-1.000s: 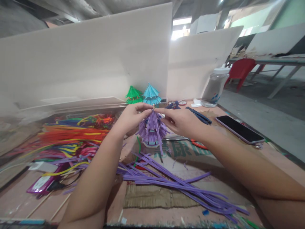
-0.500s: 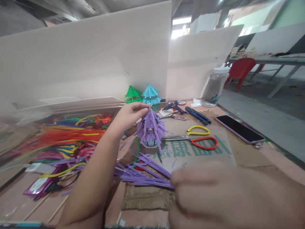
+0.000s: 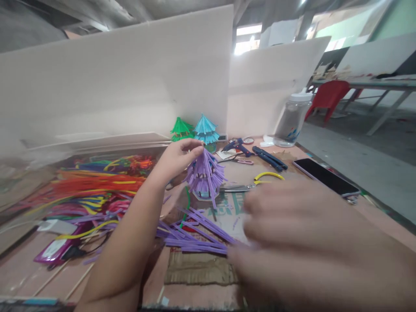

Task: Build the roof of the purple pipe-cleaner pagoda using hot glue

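At left, orange strips (image 3: 97, 184) lie in a long, loose bundle. The left hand (image 3: 178, 157) pinches the pointed top of a shaggy, tiered purple tower (image 3: 206, 178) mid-scene. Nearer, slim purple strips (image 3: 198, 245) lie partly over ridged cardboard (image 3: 199, 269). The right hand (image 3: 292, 242) is blurred; whether spread or gripping, I cannot tell. Farther right lies a flat, glossy phone (image 3: 326, 177).

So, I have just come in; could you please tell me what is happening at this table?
A person's left hand holds a small purple model by its top. The right hand is blurred and close to the camera, hiding part of the purple strips and scissors; I cannot tell whether it holds anything. A green model and a blue model stand farther back.
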`<state>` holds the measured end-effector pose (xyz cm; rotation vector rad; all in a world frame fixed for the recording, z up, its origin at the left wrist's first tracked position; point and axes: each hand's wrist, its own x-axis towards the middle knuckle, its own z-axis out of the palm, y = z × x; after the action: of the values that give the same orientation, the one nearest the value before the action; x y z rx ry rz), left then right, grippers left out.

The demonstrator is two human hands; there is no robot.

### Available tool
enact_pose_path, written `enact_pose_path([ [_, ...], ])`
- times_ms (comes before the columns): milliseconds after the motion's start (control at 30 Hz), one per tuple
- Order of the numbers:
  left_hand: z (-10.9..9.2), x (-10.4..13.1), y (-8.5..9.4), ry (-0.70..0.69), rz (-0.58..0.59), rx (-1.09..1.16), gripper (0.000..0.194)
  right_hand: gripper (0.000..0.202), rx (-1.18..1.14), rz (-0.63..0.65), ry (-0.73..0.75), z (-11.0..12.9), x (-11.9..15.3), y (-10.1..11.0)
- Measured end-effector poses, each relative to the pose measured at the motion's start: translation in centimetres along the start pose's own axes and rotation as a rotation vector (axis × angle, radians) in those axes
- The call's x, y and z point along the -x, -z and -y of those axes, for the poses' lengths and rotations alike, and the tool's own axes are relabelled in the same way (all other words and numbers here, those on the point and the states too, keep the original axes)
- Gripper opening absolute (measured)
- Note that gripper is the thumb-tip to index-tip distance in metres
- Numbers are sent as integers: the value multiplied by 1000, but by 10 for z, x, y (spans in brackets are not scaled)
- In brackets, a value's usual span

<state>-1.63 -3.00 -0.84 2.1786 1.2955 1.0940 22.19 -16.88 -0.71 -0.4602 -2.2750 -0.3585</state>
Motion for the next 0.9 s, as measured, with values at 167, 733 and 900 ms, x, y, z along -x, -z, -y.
enact_pose_path([
  [167, 4, -1, 0, -12, 8, -25, 41, 26, 193, 313, -278, -111, -6, -63],
  [733, -2, 0, -4, -49, -48, -57, 31, 24, 211, 554, -503, -190, 70, -151],
  [900, -2, -1, -4, -56, -63, -82, 29, 26, 216, 554, -492, -191, 72, -152],
])
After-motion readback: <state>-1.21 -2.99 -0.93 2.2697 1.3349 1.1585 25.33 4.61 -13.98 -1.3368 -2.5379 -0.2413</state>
